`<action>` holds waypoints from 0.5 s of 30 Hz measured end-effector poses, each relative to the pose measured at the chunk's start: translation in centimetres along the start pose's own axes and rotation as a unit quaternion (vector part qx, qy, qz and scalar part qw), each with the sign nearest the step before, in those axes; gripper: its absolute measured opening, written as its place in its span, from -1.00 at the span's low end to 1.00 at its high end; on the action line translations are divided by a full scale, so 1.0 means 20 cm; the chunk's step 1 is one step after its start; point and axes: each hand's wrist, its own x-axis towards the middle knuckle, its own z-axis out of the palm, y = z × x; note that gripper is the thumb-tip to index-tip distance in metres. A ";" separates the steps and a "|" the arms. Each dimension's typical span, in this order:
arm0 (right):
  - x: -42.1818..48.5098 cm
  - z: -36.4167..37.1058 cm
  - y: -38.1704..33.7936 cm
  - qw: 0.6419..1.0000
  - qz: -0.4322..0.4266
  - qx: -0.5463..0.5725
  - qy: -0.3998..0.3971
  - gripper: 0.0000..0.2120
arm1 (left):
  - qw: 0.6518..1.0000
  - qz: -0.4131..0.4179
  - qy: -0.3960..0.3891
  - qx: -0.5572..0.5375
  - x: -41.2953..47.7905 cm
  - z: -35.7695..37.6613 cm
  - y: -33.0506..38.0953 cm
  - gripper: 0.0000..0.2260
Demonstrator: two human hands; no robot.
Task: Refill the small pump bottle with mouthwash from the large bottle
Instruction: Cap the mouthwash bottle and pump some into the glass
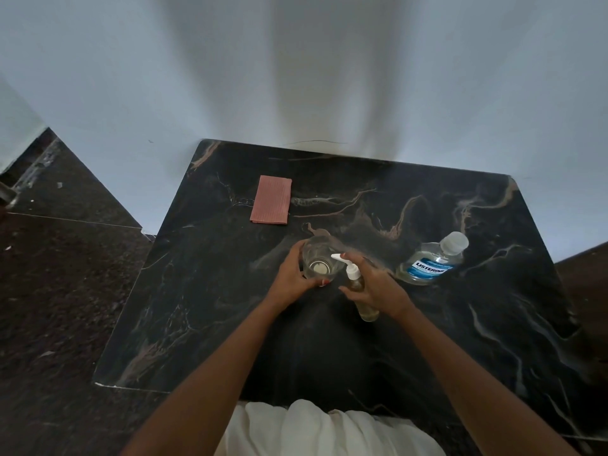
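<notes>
My right hand (378,284) grips the small pump bottle (363,302), a clear bottle with pale liquid and a white pump head (348,269). The bottle is tilted, and its nozzle points over the rim of a clear drinking glass (319,261). My left hand (292,278) wraps around that glass, which stands on the table. The large mouthwash bottle (431,261), clear with a blue label and a clear cap, stands to the right, apart from both hands.
A folded pink cloth (271,199) lies at the back left of the dark marble table (493,324). The table's back edge meets a white wall. Dark speckled floor lies to the left. White fabric covers my lap at the near edge.
</notes>
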 end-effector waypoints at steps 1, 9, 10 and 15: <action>0.00 0.00 0.00 1.000 0.004 -0.003 -0.003 -0.34 | 1.000 0.000 0.001 0.000 0.00 0.00 0.00 -0.27; 0.00 0.01 0.02 0.999 0.006 0.005 0.035 -0.44 | 1.000 0.004 0.002 0.003 0.00 0.00 0.01 -0.28; 0.00 0.01 0.02 0.999 0.005 0.006 0.038 -0.45 | 1.000 0.004 0.001 0.002 0.00 0.00 0.01 -0.27; 0.00 -0.01 0.01 1.000 -0.005 0.006 0.020 -0.39 | 1.000 0.004 -0.001 0.004 0.00 0.00 0.02 -0.25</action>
